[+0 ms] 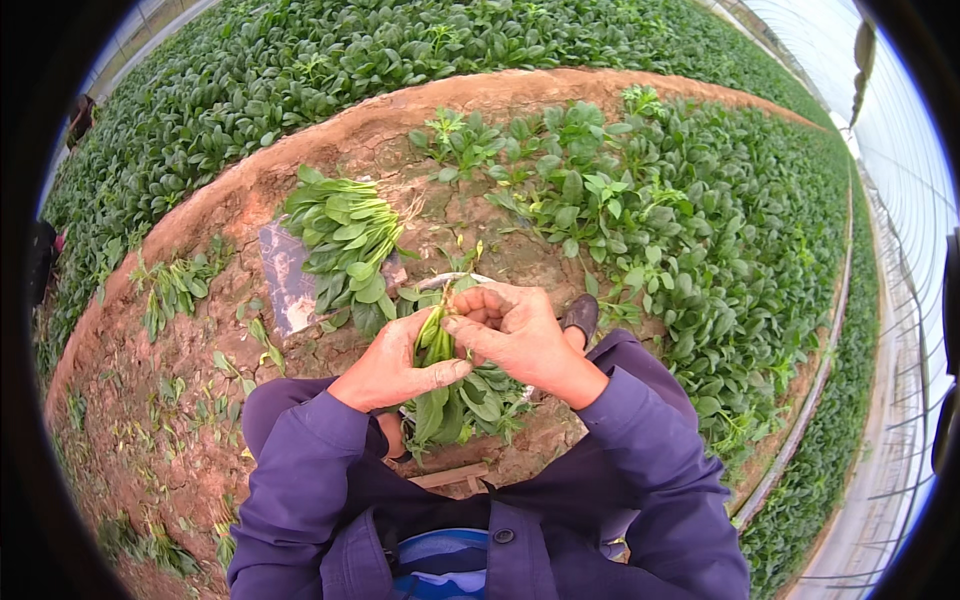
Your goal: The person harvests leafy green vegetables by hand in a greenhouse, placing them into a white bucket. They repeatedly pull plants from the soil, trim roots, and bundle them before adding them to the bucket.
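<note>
My left hand is closed around the stems of a small bunch of spinach, whose leaves hang down between my knees. At the root end, my right hand has its thumb and fingertips against the bunch; whether they pinch a stem is hidden by the fingers. Just ahead and to the left lies a larger pile of spinach, its pale roots pointing right. That pile rests partly on a dark printed sheet smeared with soil. Behind my hands shows part of a pale curved rim.
Uncut spinach grows densely on the right, and another planted bed lies beyond a soil ridge. Loose plants are scattered on the left. A wooden piece is below me. A pipe runs along the right.
</note>
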A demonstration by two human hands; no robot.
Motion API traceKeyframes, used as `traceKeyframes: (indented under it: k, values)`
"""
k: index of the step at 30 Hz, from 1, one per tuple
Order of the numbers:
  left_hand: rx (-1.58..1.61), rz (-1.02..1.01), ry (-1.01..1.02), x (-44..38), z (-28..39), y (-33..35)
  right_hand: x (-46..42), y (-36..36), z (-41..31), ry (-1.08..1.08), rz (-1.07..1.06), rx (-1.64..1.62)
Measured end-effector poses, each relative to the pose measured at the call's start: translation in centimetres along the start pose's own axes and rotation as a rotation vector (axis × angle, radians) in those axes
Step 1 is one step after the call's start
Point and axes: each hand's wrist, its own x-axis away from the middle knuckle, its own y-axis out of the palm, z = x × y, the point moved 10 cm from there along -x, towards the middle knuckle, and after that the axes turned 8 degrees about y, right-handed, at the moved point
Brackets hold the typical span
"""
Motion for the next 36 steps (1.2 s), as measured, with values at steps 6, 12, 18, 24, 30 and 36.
traceKeyframes:
  k: [6,12,18,24,30,36]
  values:
    - [-0.260,0.244,0.002,-0.6,-1.4,-2.0,1.2,-5.4,-3.5,-0.171,0.149,0.202]
    - [-0.133,0.353,0.073,-1.7,2.3,-2.7,2.6,-21.4,-5.9,0.037,0.460,0.709]
    - [-0.047,0.436,-0.066,-1.7,0.2,-3.2,-0.8,-32.4,16.5,0.481,0.270,1.267]
    - [-0.226,0.502,-0.286,-1.1,-1.3,-4.3,-6.9,-36.9,30.7,0.505,0.322,1.736]
    - [-0.395,0.422,-0.355,0.3,-4.0,-4.7,-8.2,-38.4,34.4,0.761,0.288,1.817]
    - [-0.420,0.401,-0.402,-0.5,-5.5,-5.1,-6.4,-36.5,29.5,0.771,0.356,1.421]
